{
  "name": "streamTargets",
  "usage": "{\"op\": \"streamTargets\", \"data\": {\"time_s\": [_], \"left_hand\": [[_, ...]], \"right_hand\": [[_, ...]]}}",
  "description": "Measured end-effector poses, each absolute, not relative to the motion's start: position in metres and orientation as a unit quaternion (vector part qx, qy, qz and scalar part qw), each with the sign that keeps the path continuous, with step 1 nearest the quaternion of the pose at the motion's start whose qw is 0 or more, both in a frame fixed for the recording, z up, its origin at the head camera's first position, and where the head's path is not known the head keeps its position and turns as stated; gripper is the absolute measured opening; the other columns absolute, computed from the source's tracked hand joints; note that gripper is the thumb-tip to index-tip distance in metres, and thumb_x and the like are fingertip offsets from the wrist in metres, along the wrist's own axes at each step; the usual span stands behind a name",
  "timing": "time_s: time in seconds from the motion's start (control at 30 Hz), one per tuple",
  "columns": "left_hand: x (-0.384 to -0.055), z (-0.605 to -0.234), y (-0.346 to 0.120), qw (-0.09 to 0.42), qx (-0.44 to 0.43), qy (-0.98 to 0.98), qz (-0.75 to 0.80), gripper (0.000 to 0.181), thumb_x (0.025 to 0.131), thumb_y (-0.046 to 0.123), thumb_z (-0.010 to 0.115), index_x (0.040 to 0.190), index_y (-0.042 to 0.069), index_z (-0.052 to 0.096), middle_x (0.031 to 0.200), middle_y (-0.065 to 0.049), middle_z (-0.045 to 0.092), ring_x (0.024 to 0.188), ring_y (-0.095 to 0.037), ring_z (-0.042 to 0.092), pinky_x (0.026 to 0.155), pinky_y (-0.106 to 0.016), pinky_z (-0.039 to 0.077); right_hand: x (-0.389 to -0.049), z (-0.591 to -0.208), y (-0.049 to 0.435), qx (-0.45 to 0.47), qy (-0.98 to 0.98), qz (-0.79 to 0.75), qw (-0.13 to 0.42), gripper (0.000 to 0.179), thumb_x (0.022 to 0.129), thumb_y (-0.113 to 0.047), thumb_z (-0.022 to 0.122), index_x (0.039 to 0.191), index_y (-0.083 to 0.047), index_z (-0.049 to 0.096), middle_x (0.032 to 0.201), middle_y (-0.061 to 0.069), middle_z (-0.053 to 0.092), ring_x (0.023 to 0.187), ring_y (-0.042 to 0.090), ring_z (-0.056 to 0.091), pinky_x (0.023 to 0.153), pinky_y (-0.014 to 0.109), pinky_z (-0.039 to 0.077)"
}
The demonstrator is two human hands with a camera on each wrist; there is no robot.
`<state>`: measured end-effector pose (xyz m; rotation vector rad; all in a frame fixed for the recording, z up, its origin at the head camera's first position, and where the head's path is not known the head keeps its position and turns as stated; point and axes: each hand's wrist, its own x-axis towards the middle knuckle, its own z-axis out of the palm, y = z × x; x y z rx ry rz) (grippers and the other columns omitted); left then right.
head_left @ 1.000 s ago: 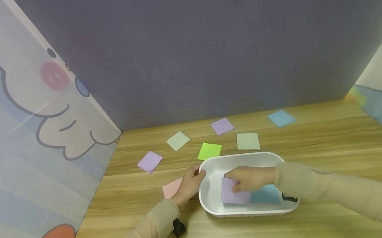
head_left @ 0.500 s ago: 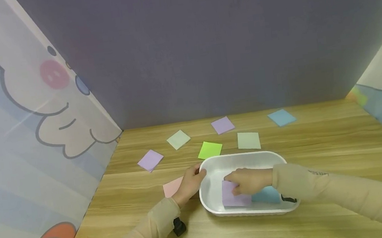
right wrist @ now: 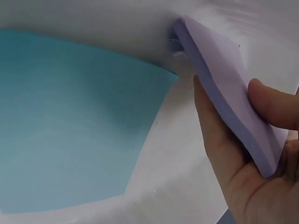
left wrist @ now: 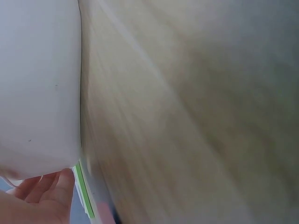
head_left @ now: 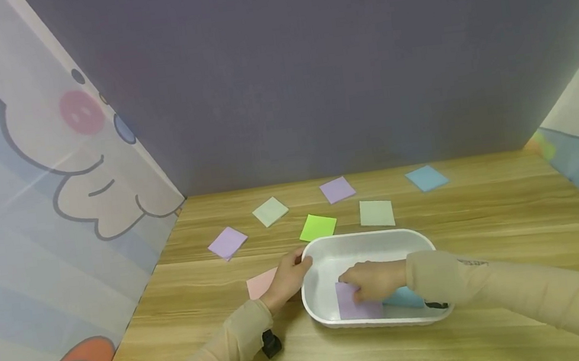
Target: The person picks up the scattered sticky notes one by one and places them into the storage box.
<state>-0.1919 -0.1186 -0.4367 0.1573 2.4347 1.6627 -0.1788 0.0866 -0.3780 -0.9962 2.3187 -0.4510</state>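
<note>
A white plastic basin stands on the wooden table. My left hand grips its left end, thumb over the rim and fingers against the outer wall, as the left wrist view shows below the rim. Inside the basin, my right hand pinches a purple sticky note pad between thumb and fingers. In the right wrist view the purple pad is tilted, its far edge close to the basin wall. Beside it on the basin floor lies a blue sticky note pad, partly covered by my right hand in the head view.
Behind the basin lie a green pad, two pale pads, a purple pad and a blue pad. Another purple pad is at the left, with a pink pad partly under my left hand. A dark panel rises behind the table.
My right hand has moved slightly toward the near side of the basin, bringing the purple pad along toward the near wall. My left hand keeps its place on the rim.
</note>
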Motion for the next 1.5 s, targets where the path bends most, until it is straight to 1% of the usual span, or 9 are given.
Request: {"op": "streamTargets", "data": {"time_s": [0.2,0.3,0.43,0.57,0.7,0.9,1.13,1.33,1.5], "left_hand": [[-0.192,-0.437,-0.118,0.094,0.054,0.824,0.557,0.039,0.095,0.017,0.045,0.130,-0.001,0.048,0.113,-0.021,0.060,0.091,-0.023,0.063,0.072,-0.030,0.056],[-0.192,-0.437,-0.118,0.096,0.054,0.825,0.555,0.038,0.095,0.017,0.045,0.129,0.000,0.049,0.111,-0.020,0.061,0.089,-0.021,0.064,0.071,-0.030,0.056],[-0.192,-0.435,-0.118,0.106,0.046,0.823,0.556,0.040,0.096,0.018,0.044,0.131,0.000,0.047,0.112,-0.019,0.060,0.089,-0.020,0.063,0.072,-0.030,0.056],[-0.192,-0.433,-0.119,0.108,0.044,0.825,0.554,0.040,0.096,0.019,0.043,0.131,-0.001,0.046,0.112,-0.018,0.060,0.090,-0.020,0.063,0.073,-0.030,0.056],[-0.190,-0.433,-0.120,0.104,0.047,0.826,0.552,0.038,0.096,0.018,0.043,0.129,-0.001,0.048,0.112,-0.019,0.060,0.091,-0.021,0.063,0.073,-0.030,0.056],[-0.191,-0.435,-0.119,0.099,0.052,0.823,0.557,0.037,0.096,0.017,0.044,0.128,0.000,0.049,0.109,-0.019,0.061,0.088,-0.021,0.064,0.071,-0.030,0.056],[-0.194,-0.434,-0.117,0.096,0.060,0.824,0.556,0.037,0.096,0.017,0.043,0.128,-0.001,0.050,0.108,-0.019,0.061,0.087,-0.020,0.064,0.070,-0.030,0.056],[-0.194,-0.434,-0.117,0.094,0.062,0.825,0.554,0.037,0.095,0.015,0.044,0.127,-0.001,0.050,0.107,-0.019,0.062,0.087,-0.021,0.064,0.070,-0.030,0.057],[-0.192,-0.435,-0.118,0.090,0.062,0.825,0.554,0.036,0.095,0.014,0.044,0.127,-0.001,0.051,0.107,-0.019,0.062,0.087,-0.022,0.064,0.070,-0.030,0.057]], "right_hand": [[-0.180,-0.382,0.085,-0.357,0.872,-0.167,0.290,0.025,0.083,-0.009,0.063,0.107,-0.009,0.061,0.095,-0.008,0.060,0.092,0.007,0.052,0.089,0.031,0.045],[-0.182,-0.384,0.084,-0.355,0.875,-0.161,0.287,0.028,0.082,-0.008,0.064,0.109,-0.006,0.060,0.097,-0.005,0.061,0.093,0.008,0.053,0.090,0.032,0.045],[-0.183,-0.388,0.081,-0.352,0.880,-0.145,0.284,0.032,0.082,-0.009,0.064,0.113,-0.005,0.059,0.099,-0.002,0.061,0.095,0.011,0.054,0.091,0.032,0.045],[-0.184,-0.389,0.076,-0.349,0.883,-0.139,0.280,0.031,0.079,-0.007,0.065,0.110,-0.006,0.060,0.093,-0.004,0.060,0.088,0.010,0.051,0.086,0.032,0.045],[-0.184,-0.388,0.074,-0.346,0.886,-0.134,0.277,0.032,0.077,-0.006,0.066,0.108,-0.007,0.060,0.090,-0.004,0.059,0.084,0.011,0.051,0.082,0.032,0.045],[-0.186,-0.388,0.072,-0.348,0.898,-0.111,0.245,0.025,0.074,-0.012,0.072,0.094,-0.013,0.058,0.074,-0.007,0.054,0.067,0.011,0.048,0.063,0.026,0.043],[-0.187,-0.388,0.076,-0.351,0.910,-0.084,0.206,0.031,0.071,-0.016,0.076,0.096,-0.010,0.061,0.079,-0.007,0.051,0.073,0.011,0.048,0.069,0.029,0.045],[-0.188,-0.394,0.077,-0.366,0.909,-0.075,0.184,0.030,0.069,-0.018,0.078,0.093,-0.009,0.062,0.080,-0.005,0.044,0.074,0.011,0.043,0.066,0.026,0.042],[-0.186,-0.397,0.076,-0.364,0.911,-0.070,0.180,0.031,0.070,-0.019,0.077,0.096,-0.008,0.063,0.081,-0.005,0.042,0.075,0.011,0.041,0.066,0.026,0.042]]}}
